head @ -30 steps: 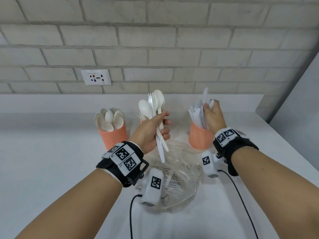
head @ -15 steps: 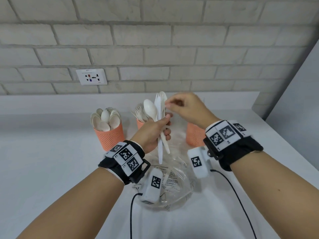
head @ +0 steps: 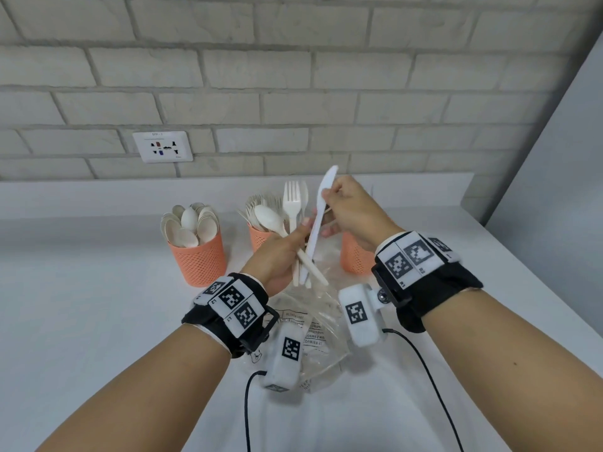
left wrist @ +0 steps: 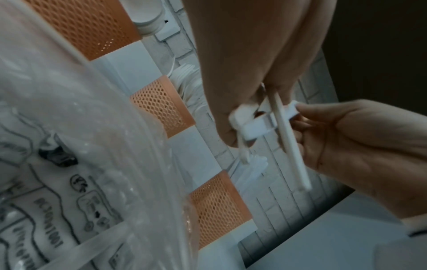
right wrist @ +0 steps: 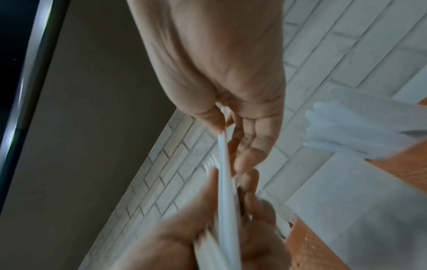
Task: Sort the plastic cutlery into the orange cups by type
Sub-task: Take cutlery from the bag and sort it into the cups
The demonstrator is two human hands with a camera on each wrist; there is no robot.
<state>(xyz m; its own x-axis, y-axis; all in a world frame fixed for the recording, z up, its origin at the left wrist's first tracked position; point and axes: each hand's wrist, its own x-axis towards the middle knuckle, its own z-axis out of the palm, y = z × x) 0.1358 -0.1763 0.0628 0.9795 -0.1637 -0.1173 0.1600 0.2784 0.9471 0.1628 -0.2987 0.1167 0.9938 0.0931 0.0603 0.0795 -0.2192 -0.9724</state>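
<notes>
My left hand (head: 293, 243) grips a bunch of white plastic cutlery by the handles: a spoon (head: 269, 218), a fork (head: 291, 203) and more behind them. My right hand (head: 328, 199) pinches a white knife (head: 321, 220) near its blade, tilted and partly drawn up out of the bunch; in the right wrist view the knife (right wrist: 225, 182) runs from thumb and fingers down into the left hand. Three orange mesh cups stand behind: the left cup (head: 199, 256) holds spoons, the middle cup (head: 261, 238) forks, and the right cup (head: 355, 256) is mostly hidden by my right wrist.
A crumpled clear plastic bag (head: 310, 321) lies on the white table (head: 98, 305) under my wrists. A brick wall with a socket (head: 162, 146) rises behind the cups. The table's right edge runs along a grey wall (head: 554, 190). Cables trail from both wrist cameras.
My right hand left the right cup, crossed to the bunch in my left hand, took a knife by its top and is drawing it out. The left hand sank slightly.
</notes>
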